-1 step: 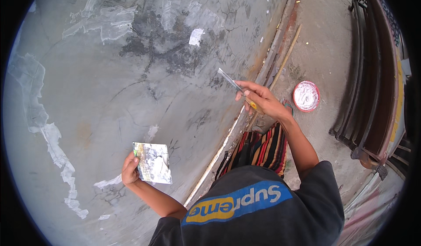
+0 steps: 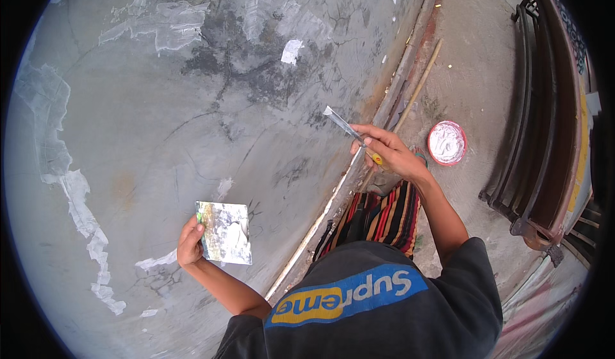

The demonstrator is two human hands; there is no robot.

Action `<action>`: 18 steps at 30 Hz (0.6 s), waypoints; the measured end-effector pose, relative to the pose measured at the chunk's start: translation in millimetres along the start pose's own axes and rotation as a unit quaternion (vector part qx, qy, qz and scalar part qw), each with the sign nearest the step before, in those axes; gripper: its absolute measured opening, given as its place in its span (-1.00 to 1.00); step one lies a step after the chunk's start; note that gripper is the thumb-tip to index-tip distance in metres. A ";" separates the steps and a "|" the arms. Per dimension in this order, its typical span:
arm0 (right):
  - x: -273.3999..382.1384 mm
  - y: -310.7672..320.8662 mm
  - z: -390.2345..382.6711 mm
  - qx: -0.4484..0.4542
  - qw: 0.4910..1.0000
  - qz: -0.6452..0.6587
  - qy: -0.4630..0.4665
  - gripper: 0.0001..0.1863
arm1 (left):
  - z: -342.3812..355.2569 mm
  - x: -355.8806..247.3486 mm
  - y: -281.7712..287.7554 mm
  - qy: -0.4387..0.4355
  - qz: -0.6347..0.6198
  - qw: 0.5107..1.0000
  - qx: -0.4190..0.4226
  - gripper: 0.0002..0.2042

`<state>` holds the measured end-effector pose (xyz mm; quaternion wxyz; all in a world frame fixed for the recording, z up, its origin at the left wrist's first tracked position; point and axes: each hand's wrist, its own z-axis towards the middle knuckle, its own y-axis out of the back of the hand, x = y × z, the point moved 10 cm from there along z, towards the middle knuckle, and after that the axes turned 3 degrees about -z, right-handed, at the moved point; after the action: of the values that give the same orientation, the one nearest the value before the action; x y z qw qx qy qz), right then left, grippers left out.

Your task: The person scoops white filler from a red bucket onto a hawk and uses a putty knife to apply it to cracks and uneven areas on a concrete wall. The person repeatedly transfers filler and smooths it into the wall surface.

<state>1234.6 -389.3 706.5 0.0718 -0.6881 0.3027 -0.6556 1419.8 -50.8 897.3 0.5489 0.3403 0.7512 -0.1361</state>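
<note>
Our fingers [image 2: 368, 136] on the right hand [image 2: 392, 154] are pinched around the yellow handle of a putty knife [image 2: 349, 131], whose narrow blade points up and to the left, its white-smeared tip touching or nearly touching the grey wall [image 2: 192, 103]; we cannot tell which. Our left hand [image 2: 190, 244] is closed on the left edge of a small square board [image 2: 224, 232], thumb over its face, fingers behind it; the board is daubed with white filler and held up close to the wall, lower and well to the left of the knife. The wall carries cracks, dark stains and several pale filled patches [image 2: 70, 186]. Below the right hand lies the concrete floor, where a round red tub [image 2: 447, 142] of white paste sits just beside the wrist, and a long thin stick [image 2: 419, 87] lies along the wall's foot. Dark curved metal frames [image 2: 544, 122] stand at the far right.
</note>
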 end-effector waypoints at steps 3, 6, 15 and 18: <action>2.0 -15.6 -43.6 0.013 0.994 -0.098 -0.056 -0.63 | 11.6 0.3 -29.4 0.024 0.032 0.999 0.008 -0.57; 29.4 -25.8 -61.6 -0.007 0.949 -0.315 -0.026 -0.66 | 31.7 32.2 -71.1 0.070 -0.021 0.997 0.004 -0.62; 76.1 -103.9 -59.7 0.105 0.793 -0.595 0.074 -0.64 | 65.8 100.3 -126.0 0.070 -0.060 0.994 0.058 -0.68; 77.3 -117.8 -57.8 0.119 0.781 -0.603 0.111 -0.62 | 64.9 101.2 -128.7 0.055 -0.064 0.995 0.048 -0.70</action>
<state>1214.6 -316.5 838.8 -0.2912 -0.6387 -0.2485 -0.6674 1365.5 -145.8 759.3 0.4801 0.3241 0.7933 -0.1876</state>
